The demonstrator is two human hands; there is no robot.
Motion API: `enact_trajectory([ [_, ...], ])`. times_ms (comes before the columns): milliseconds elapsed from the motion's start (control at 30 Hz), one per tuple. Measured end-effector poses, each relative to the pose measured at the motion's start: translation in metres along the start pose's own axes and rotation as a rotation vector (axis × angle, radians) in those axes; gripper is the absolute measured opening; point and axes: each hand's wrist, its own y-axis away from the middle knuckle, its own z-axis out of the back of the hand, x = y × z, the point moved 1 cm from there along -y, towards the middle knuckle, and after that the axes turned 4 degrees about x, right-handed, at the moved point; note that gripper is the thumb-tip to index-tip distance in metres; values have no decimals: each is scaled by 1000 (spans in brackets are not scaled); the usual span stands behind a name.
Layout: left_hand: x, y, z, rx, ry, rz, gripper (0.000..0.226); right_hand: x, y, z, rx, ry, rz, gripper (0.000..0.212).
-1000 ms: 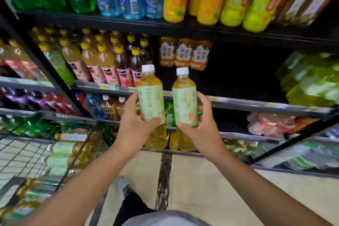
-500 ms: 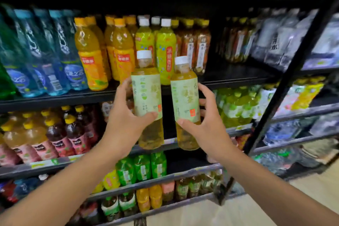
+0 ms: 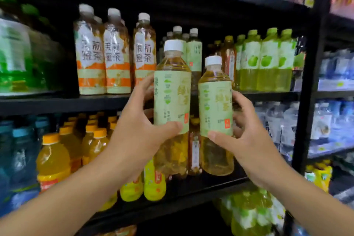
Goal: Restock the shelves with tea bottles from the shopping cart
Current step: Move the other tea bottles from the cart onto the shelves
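My left hand (image 3: 138,136) grips a tea bottle (image 3: 172,90) with a pale green label, white cap and golden tea. My right hand (image 3: 247,140) grips a second, matching tea bottle (image 3: 215,105) just to its right and slightly lower. Both bottles are upright and held up in front of a black shelf (image 3: 76,101). Behind them on that shelf stand matching white-capped green-label bottles (image 3: 194,51). The shopping cart is out of view.
On the same shelf stand orange-and-white labelled tea bottles (image 3: 113,53) to the left and green apple-label bottles (image 3: 268,61) to the right. Orange-capped juice bottles (image 3: 55,159) fill the shelf below. A black upright post (image 3: 314,74) divides off water bottles (image 3: 333,120) at right.
The view has risen from the lower shelves and cart to a higher shelf. Both hands have lifted their bottles up with it, and the left bottle now sits higher than the right.
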Motion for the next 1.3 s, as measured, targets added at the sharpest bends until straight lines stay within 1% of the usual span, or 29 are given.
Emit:
enact_trajectory([
  [167,-25,-67,-2,45,98,-95,82,26,-62,26,-72,-69,106,85],
  [267,-34,-103,-5,75,138,-103,85,37,-96,38,-117,-106,149,79],
  [333,-35,-124,-9,85,153,-113,86,42,-118,44,-116,-110,183,81],
  [500,-27,-162,-22,45,100,-107,92,40,-164,49,-112,-78,242,90],
  [600,-20,-174,-28,5,23,-127,93,32,-184,50,-119,-19,281,94],
  [733,-10,-189,-32,-80,-11,-95,97,20,-205,48,-50,31,297,101],
  [933,6,-198,-45,-163,-89,-29,95,-3,-217,46,57,30,318,105],
  [1033,16,-201,-50,-175,-141,-24,96,-16,-223,47,84,4,292,105],
  [1167,24,-203,-52,-168,-216,-35,95,-30,-232,45,96,-60,247,100],
  [1300,30,-206,-51,-183,-276,-43,90,-43,-241,43,141,-56,198,97],
])
